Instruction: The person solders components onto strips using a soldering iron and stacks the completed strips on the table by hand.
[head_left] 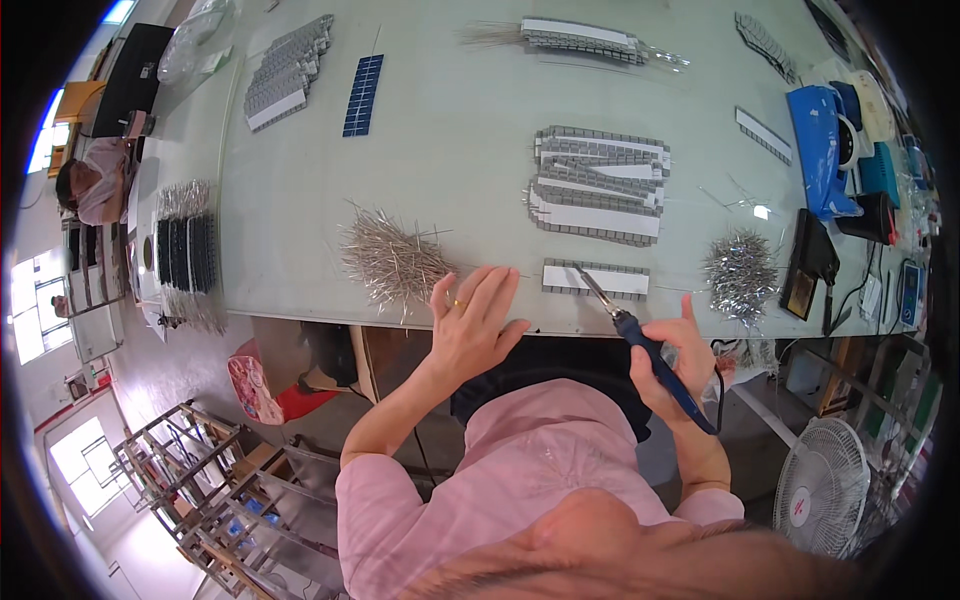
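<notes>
My right hand is closed around a blue-handled soldering iron. Its thin metal tip reaches over a narrow strip with a white middle and grey segmented edges, lying near the table's front edge; whether the tip touches it I cannot tell. Left of that strip, my left hand rests at the table edge, fingers stretched out and thumb apart. A fine wire runs by its fingertips toward the strip. Directly beside this hand lies a heap of thin silvery wires.
Behind the strip sits a stack of similar strips. Another wire heap lies right, near a black tray and a blue bag. A dark blue gridded panel and a grey stack lie at the far left.
</notes>
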